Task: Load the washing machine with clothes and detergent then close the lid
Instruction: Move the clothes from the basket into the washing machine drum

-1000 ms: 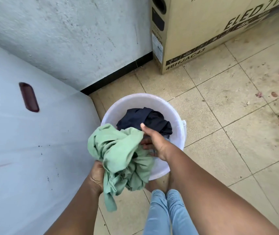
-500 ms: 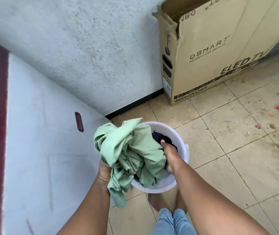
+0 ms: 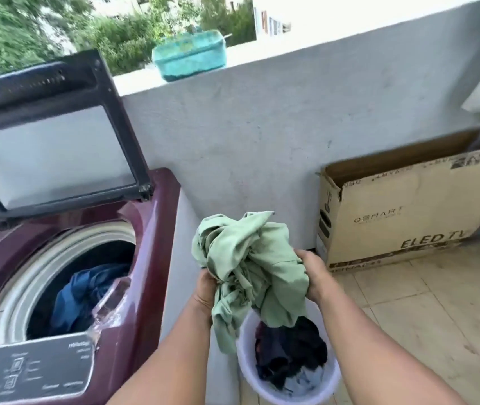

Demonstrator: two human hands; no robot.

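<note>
- Fingers, left hand (image 3: 205,290): curled into the lower left side of the green garment (image 3: 250,267), gripping a fold; fingertips hidden in the cloth.
- Fingers, right hand (image 3: 313,274): wrapped over the garment's right side, thumb edge on top, holding it.
- Green garment: pale green, bunched and heavily creased, held between both hands in the air above the white bucket (image 3: 279,393); a loose tail hangs down past the left wrist, reaching the bucket's near-left rim.
- White bucket: round, on the tiled floor just right of the washing machine (image 3: 145,287); contains dark clothes (image 3: 290,352), navy to black, with a pale blue piece at the bottom.
- Washing machine: top-loader, maroon body, grey control panel at the front edge; stands left of the hands.
- Lid (image 3: 55,141): raised, dark frame with a pale panel, tilted back.
- Drum: blue clothing (image 3: 87,290) lies inside, visible through the round opening.
- Cardboard box (image 3: 408,217): open-topped, printed lettering, against the grey wall, right of the hands.
- Teal container (image 3: 190,58): on the wall's ledge.
</note>
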